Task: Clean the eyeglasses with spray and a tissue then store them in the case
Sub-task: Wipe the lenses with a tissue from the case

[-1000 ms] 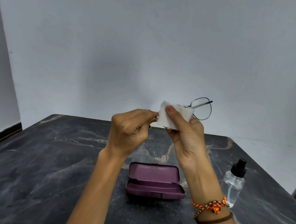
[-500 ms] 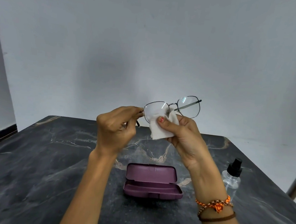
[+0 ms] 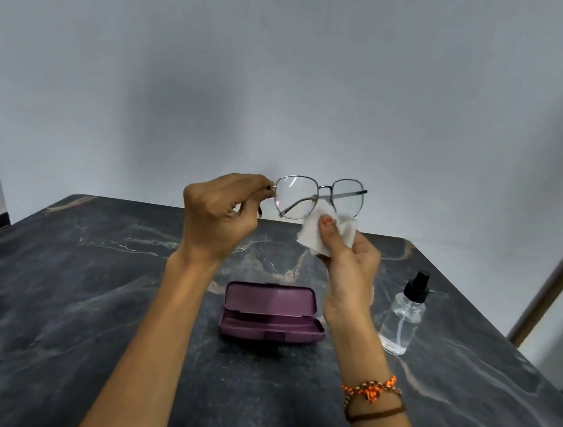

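Two hands work mid-frame above the dark marbled tabletop [image 3: 59,295]: left hand [image 3: 220,214] fingers pinch the thin metal-framed eyeglasses [image 3: 319,198] at the hinge, right hand [image 3: 348,257] fingers clench crumpled white tissue [image 3: 309,235]. Best wipe lightly, supporting the rim, never flexing the bridge.

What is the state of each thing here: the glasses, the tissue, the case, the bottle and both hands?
eyeglasses: held up above the table, temples folded
tissue: crumpled, at the lower rim of the glasses
case: open, nothing inside, on the table
spray bottle: upright, capped, standing right of the case
left hand: pinches the frame's left end
right hand: grips the tissue
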Motion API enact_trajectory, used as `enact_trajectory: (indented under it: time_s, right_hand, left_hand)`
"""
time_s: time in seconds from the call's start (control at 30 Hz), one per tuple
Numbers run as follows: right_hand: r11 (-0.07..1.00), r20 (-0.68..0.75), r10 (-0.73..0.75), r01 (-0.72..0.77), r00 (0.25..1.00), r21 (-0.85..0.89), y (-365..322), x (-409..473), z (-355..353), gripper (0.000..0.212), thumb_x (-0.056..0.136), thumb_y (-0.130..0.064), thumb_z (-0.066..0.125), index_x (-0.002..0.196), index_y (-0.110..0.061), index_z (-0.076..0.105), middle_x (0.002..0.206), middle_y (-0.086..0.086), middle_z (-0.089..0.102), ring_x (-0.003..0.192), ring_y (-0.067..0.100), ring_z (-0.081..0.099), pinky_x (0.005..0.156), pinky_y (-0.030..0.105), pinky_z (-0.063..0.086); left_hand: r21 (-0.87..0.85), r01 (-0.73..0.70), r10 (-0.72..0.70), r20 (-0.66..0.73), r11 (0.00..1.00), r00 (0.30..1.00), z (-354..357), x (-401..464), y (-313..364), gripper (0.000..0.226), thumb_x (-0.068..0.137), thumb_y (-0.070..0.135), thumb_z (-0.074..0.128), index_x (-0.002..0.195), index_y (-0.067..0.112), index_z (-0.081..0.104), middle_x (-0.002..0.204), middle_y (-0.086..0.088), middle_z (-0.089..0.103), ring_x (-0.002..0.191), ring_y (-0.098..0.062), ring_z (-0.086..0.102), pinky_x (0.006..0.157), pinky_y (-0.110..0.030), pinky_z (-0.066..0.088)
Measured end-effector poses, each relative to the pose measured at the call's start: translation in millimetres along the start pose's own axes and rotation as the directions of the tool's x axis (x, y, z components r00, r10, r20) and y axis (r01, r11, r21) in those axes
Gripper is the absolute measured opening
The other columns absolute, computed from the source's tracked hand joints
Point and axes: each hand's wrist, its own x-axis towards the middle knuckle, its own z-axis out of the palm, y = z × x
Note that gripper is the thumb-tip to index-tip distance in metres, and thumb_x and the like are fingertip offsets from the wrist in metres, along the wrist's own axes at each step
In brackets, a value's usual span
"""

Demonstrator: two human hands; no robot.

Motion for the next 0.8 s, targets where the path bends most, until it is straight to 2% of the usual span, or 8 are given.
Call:
enact_trajectory:
  time_s: [0.07,0.17,0.23,0.33,0.53,0.6,0.67,0.8]
  right_hand:
    - [0.993,-0.145,-0.056,0.041,0.988,-0.109,12,3,-14,0.016,0.08,-0.013,0.066,0.066,-0.02,0.066,0.059,-0.006,0.064,0.055,0.0,0.059,0.052,0.017,0.049]
    - [0.876,-0.283,-0.209,0.051,0.936,-0.479,29,10,-37,0.033,0.081,-0.018,0.066,0.052,-0.021,0.051,0.05,-0.005,0.047,0.044,0.004,0.04,0.045,0.021,0.034]
    - [0.783,-0.254,-0.258,0.048,0.932,-0.621,36,13,-49,0.037,0.082,-0.018,0.062,0.049,-0.019,0.045,0.047,-0.003,0.041,0.046,0.01,0.034,0.048,0.025,0.031]
    - [0.639,-0.186,-0.248,0.016,0.951,-0.769,40,17,-57,0.036,0.08,-0.019,0.06,0.049,-0.022,0.043,0.046,-0.004,0.043,0.045,0.01,0.038,0.045,0.025,0.03]
    - [0.504,-0.166,-0.207,-0.041,0.964,-0.863,31,20,-70,0.024,0.081,-0.019,0.057,0.058,-0.015,0.051,0.051,-0.002,0.047,0.05,0.018,0.044,0.048,0.027,0.029]
    - [0.437,-0.152,-0.2,-0.05,0.968,-0.898,26,19,-73,0.008,0.081,-0.018,0.059,0.082,-0.013,0.064,0.069,0.005,0.062,0.069,0.027,0.058,0.056,0.026,0.035]
    - [0.35,-0.141,-0.141,-0.084,0.98,-0.933,26,19,-76,0.032,0.08,-0.02,0.063,0.11,-0.011,0.059,0.098,0.011,0.068,0.092,0.031,0.062,0.067,0.028,0.04]
    - [0.194,-0.089,0.044,-0.096,0.995,-0.976,34,20,-81,0.038,0.082,-0.023,0.062,0.115,-0.007,0.052,0.114,0.016,0.063,0.105,0.033,0.057,0.077,0.035,0.044]
  left_hand:
    - [-0.019,0.057,-0.058,-0.043,0.998,0.997,-6,1,-5,0.002,0.07,-0.007,0.073,0.069,-0.006,0.071,0.068,-0.013,0.071,0.064,-0.011,0.063,0.059,-0.016,0.048]
    - [-0.013,0.146,-0.147,-0.1,0.989,0.984,-13,1,-14,0.003,0.071,-0.007,0.072,0.074,-0.007,0.071,0.076,-0.011,0.068,0.07,-0.004,0.058,0.068,-0.005,0.044]
    - [0.007,0.171,-0.169,-0.105,0.985,0.98,-13,0,-16,0.003,0.071,-0.008,0.073,0.074,-0.008,0.071,0.073,-0.014,0.069,0.066,-0.004,0.057,0.067,-0.005,0.043]
    - [0.014,0.156,-0.155,-0.078,0.988,0.985,-10,0,-12,0.003,0.072,-0.008,0.072,0.074,-0.008,0.071,0.071,-0.017,0.07,0.063,-0.013,0.061,0.066,-0.007,0.044]
    - [-0.007,0.122,-0.122,-0.04,0.993,0.992,-4,1,-3,0.002,0.074,-0.006,0.071,0.075,-0.008,0.071,0.071,-0.018,0.07,0.067,-0.015,0.063,0.065,-0.008,0.044]
    - [-0.016,0.119,-0.12,-0.036,0.993,0.992,-2,1,-3,0.002,0.074,-0.006,0.072,0.075,-0.008,0.072,0.071,-0.018,0.07,0.067,-0.015,0.063,0.065,-0.008,0.044]
    - [-0.02,0.113,-0.113,-0.031,0.993,0.993,1,-1,-2,0.002,0.073,-0.006,0.072,0.074,-0.008,0.071,0.071,-0.018,0.07,0.066,-0.015,0.062,0.065,-0.007,0.044]
    - [-0.031,0.09,-0.091,-0.01,0.995,0.996,6,-2,2,0.003,0.072,-0.006,0.072,0.074,-0.008,0.071,0.071,-0.019,0.07,0.067,-0.014,0.061,0.067,-0.005,0.042]
